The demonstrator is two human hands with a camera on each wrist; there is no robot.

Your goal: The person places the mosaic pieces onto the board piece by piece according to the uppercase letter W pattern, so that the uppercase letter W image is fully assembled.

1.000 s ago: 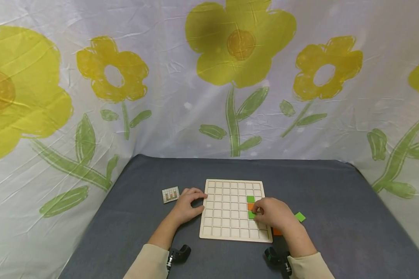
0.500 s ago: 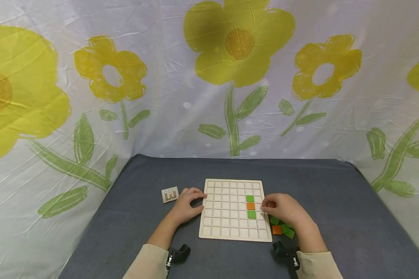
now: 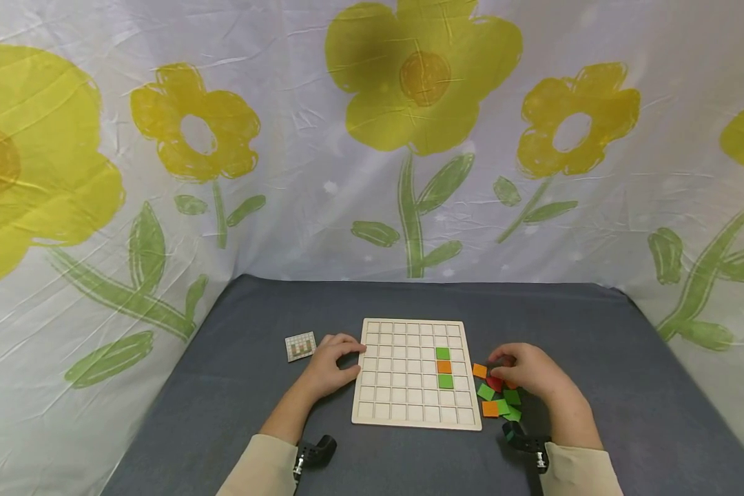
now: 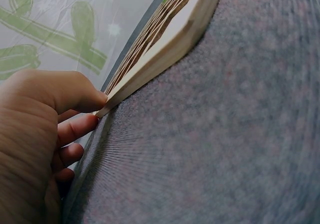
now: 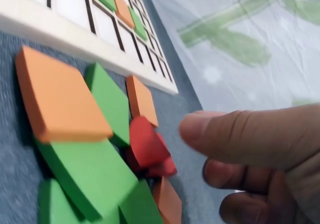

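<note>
A pale wooden grid board (image 3: pixel 403 375) lies on the dark cloth. Two green tiles and an orange tile (image 3: pixel 443 367) stand in one column near its right side. My left hand (image 3: pixel 331 365) touches the board's left edge, thumb and index fingertips apart along it; in the left wrist view, the thumb (image 4: pixel 80 94) is right at the rim. Just right of the board, my right hand (image 3: pixel 527 372) is over a loose pile of tiles, with red tiles (image 5: pixel 147 144) near its fingertips. In the right wrist view, nothing shows between thumb and fingers.
The pile holds several green tiles (image 3: pixel 486 391) and orange tiles (image 3: pixel 490 409), some overlapping. A small card with a printed grid (image 3: pixel 300 346) lies left of the board, beside the left hand. Behind the table hangs a flowered curtain (image 3: pixel 310 207).
My right hand has moved right, from the lower green tile on the board to the loose pile, uncovering that tile. The left hand stays at the board's edge.
</note>
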